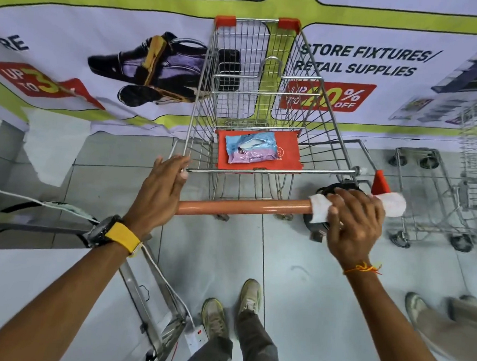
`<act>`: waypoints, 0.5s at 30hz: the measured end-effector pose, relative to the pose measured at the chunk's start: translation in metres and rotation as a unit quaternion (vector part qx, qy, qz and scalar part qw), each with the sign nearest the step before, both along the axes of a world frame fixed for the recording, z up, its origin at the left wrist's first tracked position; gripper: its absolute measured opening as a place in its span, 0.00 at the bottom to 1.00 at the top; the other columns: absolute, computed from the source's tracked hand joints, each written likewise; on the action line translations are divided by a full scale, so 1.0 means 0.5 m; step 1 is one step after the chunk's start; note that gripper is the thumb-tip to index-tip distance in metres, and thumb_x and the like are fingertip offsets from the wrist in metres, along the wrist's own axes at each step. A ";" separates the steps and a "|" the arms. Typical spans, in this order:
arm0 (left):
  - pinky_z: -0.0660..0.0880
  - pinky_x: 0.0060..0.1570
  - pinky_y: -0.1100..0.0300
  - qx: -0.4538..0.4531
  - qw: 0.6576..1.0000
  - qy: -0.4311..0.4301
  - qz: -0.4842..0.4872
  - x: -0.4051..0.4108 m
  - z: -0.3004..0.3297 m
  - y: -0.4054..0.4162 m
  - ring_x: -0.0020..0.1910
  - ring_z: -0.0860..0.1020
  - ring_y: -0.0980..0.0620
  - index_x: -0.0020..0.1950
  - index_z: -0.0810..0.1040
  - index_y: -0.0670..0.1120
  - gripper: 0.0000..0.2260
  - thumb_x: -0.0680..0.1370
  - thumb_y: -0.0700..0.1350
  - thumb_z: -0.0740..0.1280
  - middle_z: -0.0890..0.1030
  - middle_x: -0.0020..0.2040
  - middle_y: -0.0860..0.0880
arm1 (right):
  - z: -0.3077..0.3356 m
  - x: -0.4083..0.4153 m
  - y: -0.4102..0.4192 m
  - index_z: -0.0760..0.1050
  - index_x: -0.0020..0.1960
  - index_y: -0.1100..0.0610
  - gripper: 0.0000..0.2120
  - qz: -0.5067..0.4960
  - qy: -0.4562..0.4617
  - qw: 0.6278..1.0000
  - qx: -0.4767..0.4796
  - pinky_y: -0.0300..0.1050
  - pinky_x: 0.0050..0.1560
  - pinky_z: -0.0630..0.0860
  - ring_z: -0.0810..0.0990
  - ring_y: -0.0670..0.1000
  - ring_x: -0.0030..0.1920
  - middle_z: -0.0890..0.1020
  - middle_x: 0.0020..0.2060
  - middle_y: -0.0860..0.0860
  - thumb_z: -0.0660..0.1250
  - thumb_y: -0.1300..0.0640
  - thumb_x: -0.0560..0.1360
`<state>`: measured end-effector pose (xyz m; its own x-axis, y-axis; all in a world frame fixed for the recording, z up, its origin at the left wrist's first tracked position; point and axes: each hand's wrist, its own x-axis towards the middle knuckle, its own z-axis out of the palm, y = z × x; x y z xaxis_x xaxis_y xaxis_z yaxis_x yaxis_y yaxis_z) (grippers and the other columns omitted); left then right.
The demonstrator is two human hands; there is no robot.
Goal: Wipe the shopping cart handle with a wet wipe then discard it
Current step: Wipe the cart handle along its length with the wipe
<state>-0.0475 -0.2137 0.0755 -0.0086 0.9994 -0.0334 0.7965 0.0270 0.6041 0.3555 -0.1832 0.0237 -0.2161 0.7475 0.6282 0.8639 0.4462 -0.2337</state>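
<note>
A wire shopping cart [264,98] stands in front of me with an orange handle [244,207] across its near end. My right hand [355,218] presses a white wet wipe [319,207] around the right end of the handle; the wipe also sticks out past the hand on the right. My left hand [161,189] rests on the left end of the handle and the cart's wire rim, fingers spread over it. A blue and pink wet wipe pack [250,150] lies on the red child seat flap [289,155] inside the cart.
A printed banner [99,60] covers the wall behind the cart. Another wire cart [440,192] stands at the right. A metal table frame [146,300] and a white power strip [197,337] are at lower left. Another person's shoes [416,305] show at right. Floor is grey tile.
</note>
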 end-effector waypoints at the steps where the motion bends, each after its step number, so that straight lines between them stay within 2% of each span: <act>1: 0.46 0.79 0.55 -0.002 1.000 0.015 -0.003 0.002 0.000 0.001 0.76 0.65 0.47 0.73 0.70 0.45 0.21 0.84 0.52 0.50 0.73 0.73 0.43 | 0.001 0.014 0.005 0.83 0.57 0.55 0.11 0.001 0.008 1.000 0.004 0.56 0.67 0.69 0.82 0.59 0.59 0.87 0.56 0.54 0.63 0.56 0.81; 3: 0.44 0.79 0.54 0.000 0.999 0.039 -0.009 0.006 -0.002 0.002 0.78 0.62 0.48 0.73 0.70 0.44 0.23 0.84 0.53 0.49 0.72 0.74 0.43 | 0.000 0.018 0.007 0.83 0.56 0.55 0.11 -0.006 0.025 1.000 0.007 0.56 0.67 0.69 0.82 0.59 0.58 0.87 0.56 0.54 0.63 0.56 0.81; 6: 0.43 0.79 0.53 0.004 0.997 0.073 -0.017 0.009 -0.003 0.005 0.78 0.60 0.48 0.72 0.72 0.44 0.24 0.84 0.54 0.48 0.72 0.75 0.45 | -0.006 -0.031 -0.007 0.84 0.56 0.53 0.11 -0.036 0.060 0.998 0.000 0.61 0.66 0.70 0.82 0.57 0.59 0.88 0.57 0.52 0.63 0.55 0.81; 10: 0.45 0.79 0.49 -0.001 0.995 0.098 -0.020 0.007 -0.004 0.005 0.79 0.59 0.47 0.72 0.73 0.44 0.25 0.83 0.54 0.48 0.71 0.75 0.45 | -0.009 -0.178 -0.045 0.84 0.55 0.51 0.10 -0.014 0.074 0.997 -0.018 0.60 0.68 0.69 0.81 0.56 0.61 0.88 0.58 0.49 0.64 0.54 0.81; 15: 0.44 0.79 0.50 -0.006 0.996 0.083 -0.018 0.005 -0.004 0.007 0.79 0.60 0.47 0.72 0.73 0.44 0.24 0.83 0.52 0.49 0.71 0.75 0.45 | 0.004 -0.377 -0.100 0.84 0.58 0.52 0.11 0.043 0.043 0.996 -0.060 0.57 0.69 0.66 0.82 0.56 0.62 0.87 0.60 0.49 0.66 0.52 0.81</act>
<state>-0.0449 -0.2100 0.0737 0.0212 0.9987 -0.0465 0.8861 0.0028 0.4636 0.1667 -0.2331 0.0257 -0.2314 0.7989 0.5552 0.7980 0.4823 -0.3614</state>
